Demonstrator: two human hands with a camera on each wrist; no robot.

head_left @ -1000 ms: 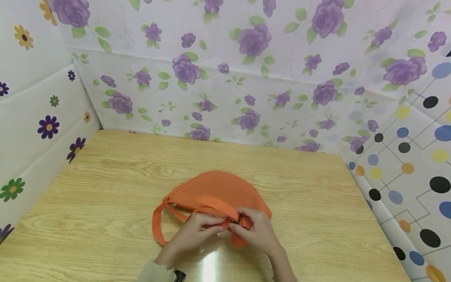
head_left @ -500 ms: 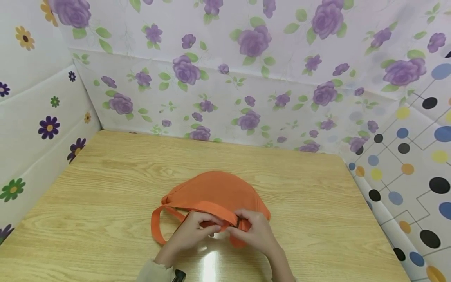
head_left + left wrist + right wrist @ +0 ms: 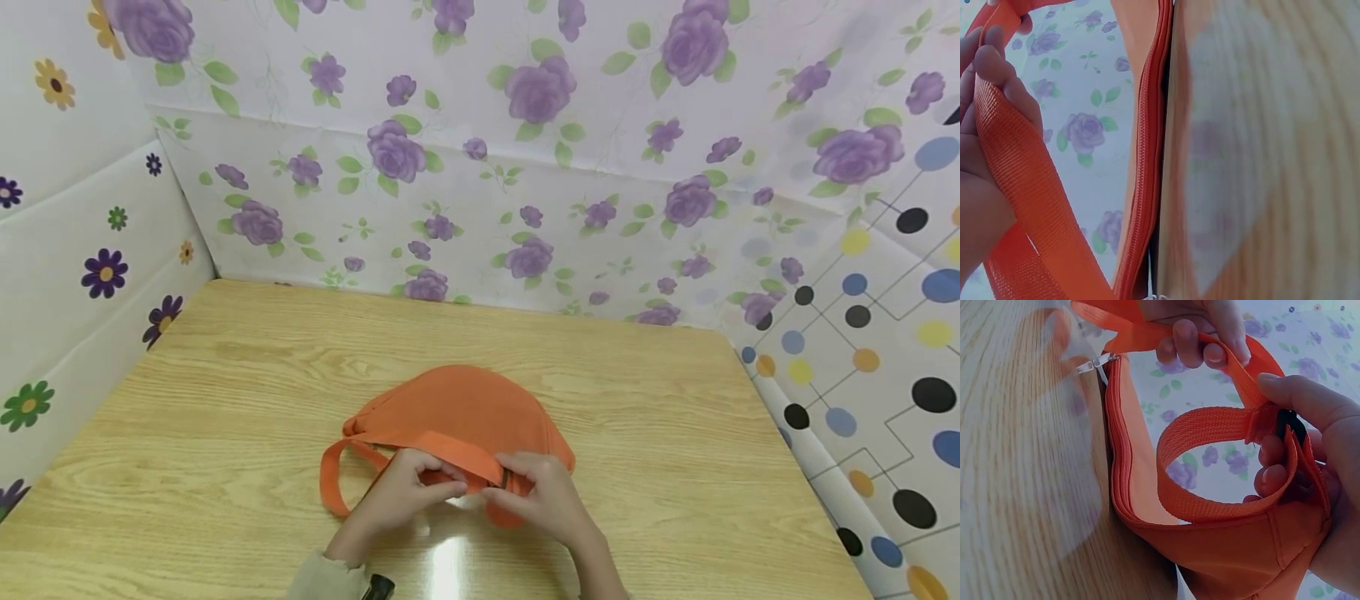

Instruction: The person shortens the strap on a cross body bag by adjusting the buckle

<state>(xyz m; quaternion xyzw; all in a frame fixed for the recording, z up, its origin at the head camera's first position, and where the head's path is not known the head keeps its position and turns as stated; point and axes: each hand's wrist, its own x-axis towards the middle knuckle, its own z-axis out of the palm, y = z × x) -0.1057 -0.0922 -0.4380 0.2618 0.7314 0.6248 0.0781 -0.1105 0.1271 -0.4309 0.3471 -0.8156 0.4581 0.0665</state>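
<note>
2 bare hands work at an orange bag (image 3: 468, 404) that lies on a wood-grain surface (image 3: 225, 358), just beyond both grips as the wearer looks down. Its domed side faces away from the grips; its long axis runs left to right across their front, slanting slightly nearer at the right end.

The right grip (image 3: 543, 496) is clamped, thumb against fingers, on the bag's orange strap (image 3: 1041, 181), right at a small black fitting (image 3: 1291, 425). The left grip (image 3: 412, 492) is also closed on the strap, to the left of the right grip, with webbing crossing its palm. The 2 grips are near each other but apart, and the strap bridges between them.

The key relation: the black fitting sits at the right fingertips, so the right hand is the nearer of the 2; from the left grip it lies to the right. What holds the webbing inside the fitting is too small to tell.

A loose strap loop (image 3: 330, 483) rests left of the left grip. The right wrist view shows a zipper pull (image 3: 1094, 364) below the left grip, near the surface.
</note>
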